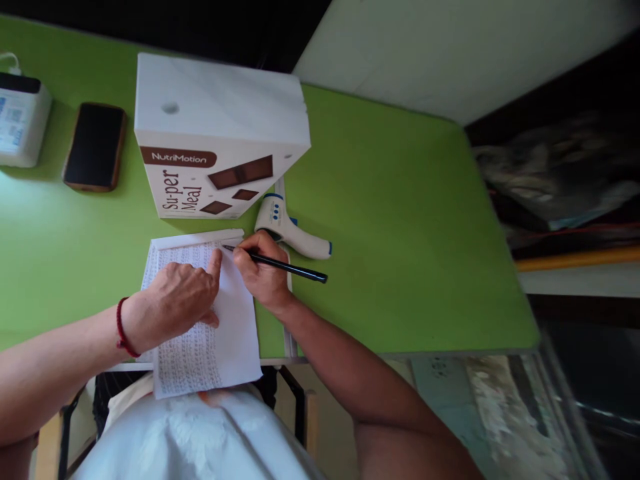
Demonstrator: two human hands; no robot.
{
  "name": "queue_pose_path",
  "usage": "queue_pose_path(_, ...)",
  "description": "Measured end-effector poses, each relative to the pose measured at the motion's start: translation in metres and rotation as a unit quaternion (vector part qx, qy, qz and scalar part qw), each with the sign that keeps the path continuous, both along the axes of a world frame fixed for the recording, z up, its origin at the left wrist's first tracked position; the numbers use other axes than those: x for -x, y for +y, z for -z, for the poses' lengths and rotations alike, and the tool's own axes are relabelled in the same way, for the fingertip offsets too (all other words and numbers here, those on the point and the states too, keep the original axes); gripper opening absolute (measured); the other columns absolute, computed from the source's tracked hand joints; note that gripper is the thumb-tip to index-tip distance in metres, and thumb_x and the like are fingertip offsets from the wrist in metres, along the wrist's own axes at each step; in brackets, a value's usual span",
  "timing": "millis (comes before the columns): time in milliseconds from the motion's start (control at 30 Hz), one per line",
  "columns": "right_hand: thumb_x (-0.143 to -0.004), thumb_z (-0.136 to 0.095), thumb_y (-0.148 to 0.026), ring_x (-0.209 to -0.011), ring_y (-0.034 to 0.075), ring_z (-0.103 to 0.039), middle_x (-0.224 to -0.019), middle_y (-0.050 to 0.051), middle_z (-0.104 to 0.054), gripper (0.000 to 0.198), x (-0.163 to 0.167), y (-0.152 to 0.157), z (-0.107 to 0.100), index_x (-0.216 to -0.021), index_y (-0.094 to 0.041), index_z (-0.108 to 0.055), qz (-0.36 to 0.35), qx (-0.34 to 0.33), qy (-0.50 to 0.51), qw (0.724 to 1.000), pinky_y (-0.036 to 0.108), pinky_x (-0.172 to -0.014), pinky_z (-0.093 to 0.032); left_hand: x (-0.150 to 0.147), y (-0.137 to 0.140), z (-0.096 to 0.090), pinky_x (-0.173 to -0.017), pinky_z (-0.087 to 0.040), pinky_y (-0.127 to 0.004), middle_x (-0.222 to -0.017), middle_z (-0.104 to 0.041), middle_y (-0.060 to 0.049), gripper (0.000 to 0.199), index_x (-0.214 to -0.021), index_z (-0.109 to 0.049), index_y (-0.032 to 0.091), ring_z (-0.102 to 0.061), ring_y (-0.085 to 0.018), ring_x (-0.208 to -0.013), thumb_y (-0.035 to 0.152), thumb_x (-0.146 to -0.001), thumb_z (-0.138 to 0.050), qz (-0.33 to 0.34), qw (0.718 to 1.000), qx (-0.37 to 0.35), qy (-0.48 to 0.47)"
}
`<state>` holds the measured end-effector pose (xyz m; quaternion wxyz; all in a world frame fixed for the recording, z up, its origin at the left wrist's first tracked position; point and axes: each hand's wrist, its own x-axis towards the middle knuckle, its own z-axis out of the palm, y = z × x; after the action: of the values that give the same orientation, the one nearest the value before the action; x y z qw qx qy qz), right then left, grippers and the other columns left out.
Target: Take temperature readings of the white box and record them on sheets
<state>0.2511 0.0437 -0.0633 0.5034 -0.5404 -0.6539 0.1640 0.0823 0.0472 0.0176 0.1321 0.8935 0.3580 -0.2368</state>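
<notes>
A sheet of paper [235, 333] covered with rows of small handwriting lies at the green table's front edge, its lower end hanging over. My left hand [175, 300] rests on the sheet, holding nothing, with the index finger stretched out and the thumb apart. A dark red cord bracelet circles that wrist. Between the fingers of my right hand [263, 273] is a black pen [295, 269], its tip at the upper right part of the writing. Just beyond this hand lies a white infrared thermometer [300, 238] with blue buttons.
Behind the paper stands a white NutriMotion box [220, 127]. A dark phone [96, 147] and a white device [23, 120] with a cable are at the left. The green table [400, 233] reaches to the right, beside a dark shelf area with bags [560, 173].
</notes>
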Motion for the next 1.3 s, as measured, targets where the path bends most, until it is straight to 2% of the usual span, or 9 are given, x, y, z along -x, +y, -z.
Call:
queue_pose_path(500,-0.084,-0.055,-0.025,-0.054,0.013,-0.048,-0.059,-0.006,-0.053,0.015,-0.0021,-0.0002,-0.0009,-0.071,-0.026,-0.047,0.001,0.022,-0.012,1.0,0.027,-0.053,-0.044,0.0005,0.0,0.0019,-0.072,-0.056,-0.036,-0.084,-0.078,-0.02,0.113,-0.165,-0.025,0.001,-0.078,-0.036,-0.086,0.063,-0.086,-0.077,-0.008,1.0,0.0,0.005)
queue_pose_path(733,-0.086,-0.056,-0.027,-0.054,0.012,-0.049,-0.06,-0.006,-0.056,0.016,-0.0007,-0.0001,-0.0007,-0.071,-0.026,-0.05,-0.005,0.013,0.003,1.0,0.026,-0.053,-0.043,-0.0004,-0.0003,-0.0005,-0.071,-0.057,-0.037,-0.084,-0.078,-0.02,0.113,-0.164,-0.024,-0.001,-0.078,-0.037,-0.086,0.061,-0.087,-0.077,-0.007,1.0,0.003,0.006)
queue_pose_path(967,-0.085,-0.056,-0.026,-0.054,0.013,-0.048,-0.06,-0.006,-0.053,0.014,0.0002,0.0,0.0015,-0.073,-0.026,-0.049,-0.006,0.038,0.008,0.999,0.027,-0.054,-0.044,-0.001,0.0,-0.0019,-0.073,-0.056,-0.035,-0.085,-0.078,-0.019,0.113,-0.165,-0.022,0.0,-0.078,-0.036,-0.087,0.061,-0.087,-0.077,-0.013,1.0,0.014,0.014)
queue_pose_path(1200,-0.086,-0.057,-0.026,-0.053,0.012,-0.049,-0.06,-0.006,-0.056,0.015,-0.0001,0.0005,0.0009,-0.072,-0.026,-0.05,-0.005,0.009,0.001,1.0,0.026,-0.052,-0.044,0.0018,-0.0016,0.0037,-0.074,-0.055,-0.036,-0.082,-0.077,-0.019,0.111,-0.165,-0.025,0.002,-0.078,-0.035,-0.086,0.062,-0.087,-0.077,-0.013,1.0,0.002,0.003)
queue_pose_path(1300,-0.088,-0.058,-0.023,-0.052,0.012,-0.051,-0.061,-0.007,-0.057,0.016,-0.0035,-0.0004,-0.0017,-0.074,-0.026,-0.051,-0.004,-0.025,-0.003,1.0,0.026,-0.052,-0.044,0.0002,-0.0037,0.0041,-0.073,-0.055,-0.036,-0.083,-0.077,-0.019,0.111,-0.164,-0.027,0.002,-0.078,-0.036,-0.086,0.062,-0.086,-0.077,-0.015,1.0,-0.001,0.005)
